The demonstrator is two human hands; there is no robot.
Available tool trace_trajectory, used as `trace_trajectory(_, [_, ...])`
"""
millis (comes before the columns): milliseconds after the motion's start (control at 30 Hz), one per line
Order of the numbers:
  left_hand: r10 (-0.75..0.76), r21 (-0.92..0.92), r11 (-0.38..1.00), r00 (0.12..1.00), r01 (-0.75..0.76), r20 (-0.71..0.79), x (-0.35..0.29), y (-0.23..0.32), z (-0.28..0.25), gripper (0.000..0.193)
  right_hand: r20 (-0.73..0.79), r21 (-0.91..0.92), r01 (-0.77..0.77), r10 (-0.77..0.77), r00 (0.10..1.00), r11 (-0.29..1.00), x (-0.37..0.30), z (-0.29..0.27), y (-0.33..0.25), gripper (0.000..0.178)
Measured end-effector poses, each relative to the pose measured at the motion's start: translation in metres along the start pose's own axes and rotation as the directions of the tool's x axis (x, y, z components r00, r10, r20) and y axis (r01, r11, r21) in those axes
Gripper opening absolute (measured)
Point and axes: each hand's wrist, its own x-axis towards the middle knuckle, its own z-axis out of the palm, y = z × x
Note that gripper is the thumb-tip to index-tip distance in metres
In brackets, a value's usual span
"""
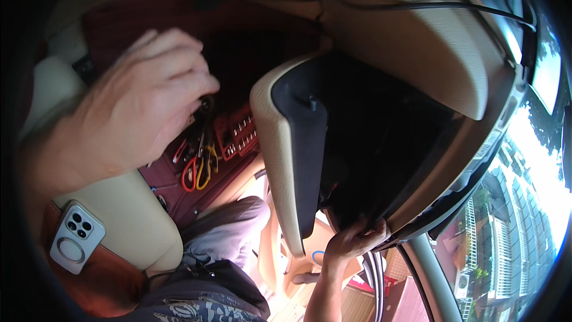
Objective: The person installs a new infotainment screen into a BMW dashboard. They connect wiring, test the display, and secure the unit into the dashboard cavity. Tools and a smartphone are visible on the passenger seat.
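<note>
My left hand [152,101] is raised at the left over the footwell, its fingers curled in and slightly blurred. Whether it holds something small is hidden; a dark round piece [207,105] shows beside the fingertips. My right hand [356,240] reaches up from the lower edge to the end of the dashboard trim [438,182], its fingers bent round the edge beside the glove box. The beige glove box lid [275,143] hangs open, with a black lining and a dark inside. Below my left hand, a red socket set case [228,146] lies open beside red-handled pliers [189,174] and yellow-handled pliers [205,170].
A pale phone [77,237] lies on the beige seat [128,214] at the left. Along the top of the dashboard [411,53] runs a black cable [429,6]. The door opening is at the lower right, with the windscreen [524,203] at the far right.
</note>
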Motion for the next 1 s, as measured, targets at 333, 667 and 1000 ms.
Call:
trace_trajectory(333, [-0.050, -0.342, 0.934, 0.984, 0.106, 0.170, 0.005, 0.013, -0.002, 0.024, 0.048, 0.064, -0.039, 0.036, 0.998, 0.997, 0.003, -0.020, -0.001, 0.026])
trace_trajectory(667, [0.021, -0.770, 0.376, 0.826, 0.516, 0.564, -0.004, -0.009, -0.004, 0.105, -0.073, 0.078, 0.184, -0.179, 0.981, 0.980, 0.023, -0.019, 0.006, 0.038])
trace_trajectory(1000, [-0.529, -0.955, -0.062, 0.802, 0.291, 0.279, -0.025, 0.134, 0.100, 0.036, -0.025, 0.112, 0.102, -0.100, 0.995, 0.989, -0.018, -0.035, 0.043, 0.039])
